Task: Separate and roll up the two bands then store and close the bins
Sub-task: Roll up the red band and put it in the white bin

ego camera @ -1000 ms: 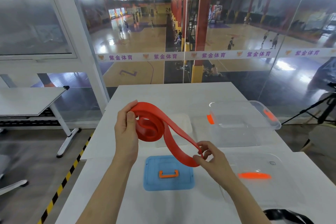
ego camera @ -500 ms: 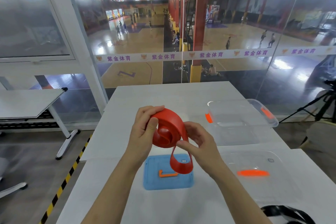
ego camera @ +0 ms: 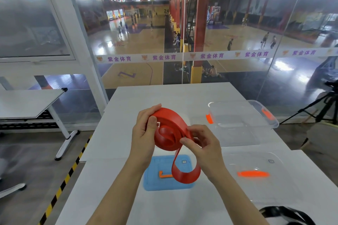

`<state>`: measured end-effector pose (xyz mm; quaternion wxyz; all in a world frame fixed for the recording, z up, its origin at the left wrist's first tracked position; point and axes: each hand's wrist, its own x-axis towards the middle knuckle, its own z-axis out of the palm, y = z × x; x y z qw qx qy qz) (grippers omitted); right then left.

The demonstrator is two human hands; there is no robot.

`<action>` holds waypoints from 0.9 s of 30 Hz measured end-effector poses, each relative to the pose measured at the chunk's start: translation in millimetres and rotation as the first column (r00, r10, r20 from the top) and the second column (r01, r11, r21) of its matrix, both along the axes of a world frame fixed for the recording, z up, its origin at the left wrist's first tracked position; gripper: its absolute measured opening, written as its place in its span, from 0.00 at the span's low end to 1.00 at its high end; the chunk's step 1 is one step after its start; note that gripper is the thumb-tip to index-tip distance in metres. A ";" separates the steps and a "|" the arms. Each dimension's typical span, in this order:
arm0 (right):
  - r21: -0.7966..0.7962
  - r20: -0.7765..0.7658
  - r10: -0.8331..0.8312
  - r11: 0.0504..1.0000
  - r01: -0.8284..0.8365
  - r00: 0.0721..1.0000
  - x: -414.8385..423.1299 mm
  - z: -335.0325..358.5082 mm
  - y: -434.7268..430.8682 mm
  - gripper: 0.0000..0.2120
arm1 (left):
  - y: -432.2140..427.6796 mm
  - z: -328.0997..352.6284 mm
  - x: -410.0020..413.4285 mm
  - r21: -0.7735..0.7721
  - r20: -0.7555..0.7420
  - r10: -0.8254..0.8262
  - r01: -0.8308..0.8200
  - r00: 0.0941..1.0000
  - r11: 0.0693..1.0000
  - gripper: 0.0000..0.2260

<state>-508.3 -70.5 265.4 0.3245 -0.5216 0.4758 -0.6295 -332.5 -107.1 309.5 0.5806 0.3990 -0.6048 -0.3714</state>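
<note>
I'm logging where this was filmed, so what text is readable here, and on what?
"紫金体育", repeated along the white strip on the glass wall.
"24", on the yellow wall far down the hall.
Blue lid's label, clear lid's label: too small to read.

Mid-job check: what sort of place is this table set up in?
Most likely a glass-walled room overlooking an indoor sports hall. Beyond the glass wall lie wooden basketball courts with players on them, lower than this room. The white table stands by the glass.
</note>
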 end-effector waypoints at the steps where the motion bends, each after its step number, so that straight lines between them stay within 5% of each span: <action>1: 0.008 0.015 -0.006 1.000 0.006 1.000 2.1 0.2 0.1 0.14 | 1.0 -1.1 -2.5 0.018 -0.053 0.022 -0.021 0.998 1.000 0.14; 11: -0.015 0.096 -0.065 0.998 0.067 0.993 10.9 -0.2 5.7 0.18 | 5.1 -4.9 -13.4 0.145 -0.251 0.082 -0.047 0.964 0.988 0.15; 19: -0.010 0.029 -0.032 0.999 0.033 0.999 20.7 -4.7 13.6 0.23 | 4.3 -8.2 -19.9 0.223 -0.557 0.047 0.094 0.829 0.970 0.13; 24: 0.046 0.155 -0.074 0.997 0.068 0.985 8.6 3.0 14.0 0.18 | 1.7 -22.3 -3.0 0.234 -0.113 -0.060 0.085 0.992 0.968 0.08; 27: 0.061 0.097 -0.067 0.996 0.062 0.993 0.8 4.0 13.7 0.16 | 0.8 -22.9 5.0 0.239 0.181 -0.137 0.092 0.974 0.967 0.03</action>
